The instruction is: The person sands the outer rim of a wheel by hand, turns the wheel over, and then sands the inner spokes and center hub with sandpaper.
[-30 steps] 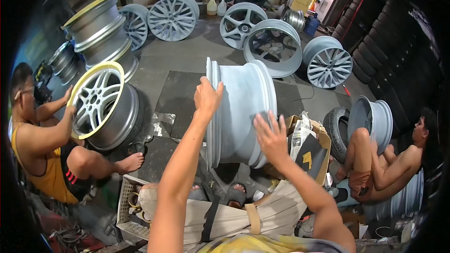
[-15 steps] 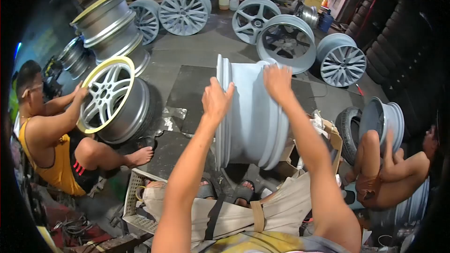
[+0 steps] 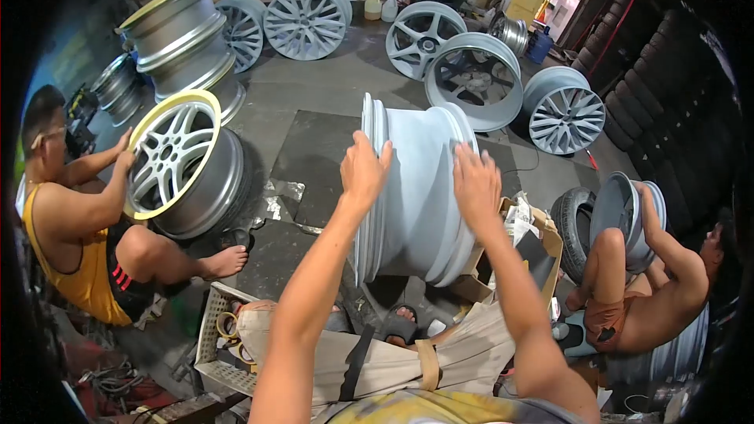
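Note:
A grey wheel rim [image 3: 416, 196] stands upright on its tread between my arms, its barrel side facing me. My left hand [image 3: 366, 166] grips the left flange near the top, with the thumb over the inner side of the lip. On the right flange lies my right hand [image 3: 477, 182], its fingers stretched out over the edge and slightly blurred. Whether a small thing lies under those fingers is hidden. Beige cloth [image 3: 455, 349] covers my lap behind the rim.
A person [image 3: 78, 212] at left holds a yellow-edged wheel [image 3: 169, 153]. Another person [image 3: 636, 290] at right handles a grey rim [image 3: 616, 212]. A cardboard box [image 3: 542, 239] and a plastic basket [image 3: 216, 330] flank me. Grey wheels [image 3: 306, 23] stand at the back; tires [image 3: 644, 102] line the right.
My right hand has slid down the right flange toward me, from near its top. My left hand stays on the left flange. The person at right has raised an arm to their rim.

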The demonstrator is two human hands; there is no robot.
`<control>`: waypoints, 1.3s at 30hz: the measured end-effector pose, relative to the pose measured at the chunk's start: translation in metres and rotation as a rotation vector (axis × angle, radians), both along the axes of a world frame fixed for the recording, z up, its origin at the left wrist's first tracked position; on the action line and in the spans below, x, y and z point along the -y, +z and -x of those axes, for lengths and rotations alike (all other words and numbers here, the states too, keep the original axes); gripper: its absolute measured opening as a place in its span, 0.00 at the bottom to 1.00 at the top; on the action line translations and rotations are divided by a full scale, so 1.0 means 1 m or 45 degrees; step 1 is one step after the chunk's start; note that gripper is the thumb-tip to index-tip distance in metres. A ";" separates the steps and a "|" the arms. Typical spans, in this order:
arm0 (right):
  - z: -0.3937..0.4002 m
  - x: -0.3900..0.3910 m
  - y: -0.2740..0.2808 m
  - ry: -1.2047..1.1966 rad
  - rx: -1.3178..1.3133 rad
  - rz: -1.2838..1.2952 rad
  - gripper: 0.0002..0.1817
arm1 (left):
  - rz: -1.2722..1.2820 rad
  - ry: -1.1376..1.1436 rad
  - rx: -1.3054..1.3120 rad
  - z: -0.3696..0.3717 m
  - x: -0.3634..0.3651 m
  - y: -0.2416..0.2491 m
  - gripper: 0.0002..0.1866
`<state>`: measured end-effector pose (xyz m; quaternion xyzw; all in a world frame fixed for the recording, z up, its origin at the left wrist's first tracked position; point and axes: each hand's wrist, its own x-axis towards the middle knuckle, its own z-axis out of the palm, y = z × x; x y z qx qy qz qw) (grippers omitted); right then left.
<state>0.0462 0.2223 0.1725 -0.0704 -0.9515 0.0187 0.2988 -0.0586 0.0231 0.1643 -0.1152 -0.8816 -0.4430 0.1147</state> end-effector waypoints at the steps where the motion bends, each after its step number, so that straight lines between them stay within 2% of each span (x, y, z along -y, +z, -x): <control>1: 0.021 -0.007 0.013 0.006 0.064 0.036 0.18 | -0.006 -0.008 -0.012 -0.015 0.005 0.001 0.25; 3: 0.062 -0.018 0.036 -0.055 0.368 0.099 0.17 | 0.000 0.000 -0.027 -0.041 0.016 0.000 0.25; 6: 0.116 -0.039 0.033 -0.072 0.430 0.110 0.19 | -0.024 -0.011 -0.036 -0.079 0.028 -0.008 0.24; 13: 0.194 -0.067 0.016 -0.023 0.901 0.052 0.23 | -0.067 -0.032 -0.113 -0.155 0.060 -0.024 0.21; 15: 0.201 -0.068 0.015 0.002 1.026 0.056 0.23 | -0.118 -0.033 -0.179 -0.168 0.065 -0.035 0.21; 17: 0.194 -0.057 0.034 -0.075 1.322 0.210 0.24 | -0.136 -0.020 -0.159 -0.179 0.067 -0.042 0.21; 20: 0.197 -0.051 0.031 -0.011 1.452 0.139 0.24 | -0.161 0.000 -0.171 -0.185 0.069 -0.048 0.21; 21: 0.205 -0.056 0.021 0.006 1.452 0.133 0.24 | -0.173 0.004 -0.186 -0.186 0.069 -0.049 0.21; 23: 0.223 -0.078 -0.011 0.098 1.224 0.013 0.29 | -0.122 0.017 -0.220 -0.178 0.069 -0.051 0.20; 26: 0.228 -0.082 -0.009 0.160 1.121 -0.112 0.30 | -0.073 0.026 -0.226 -0.158 0.060 -0.038 0.19; 30: 0.190 -0.054 0.055 0.001 1.083 -0.055 0.25 | 0.003 0.039 -0.157 -0.113 0.043 -0.021 0.22; 32: 0.192 -0.074 0.051 0.010 1.022 -0.085 0.26 | 0.029 0.027 -0.113 -0.087 0.034 -0.011 0.24; 34: 0.165 -0.066 0.074 0.068 0.958 0.000 0.26 | 0.065 0.026 -0.011 -0.060 0.025 0.000 0.27; 36: 0.136 -0.059 0.081 0.003 0.849 0.061 0.26 | 0.078 0.024 0.009 -0.031 0.016 0.002 0.28; 39: 0.087 -0.052 0.077 0.142 0.624 0.091 0.24 | 0.102 0.030 0.019 0.006 0.004 0.002 0.29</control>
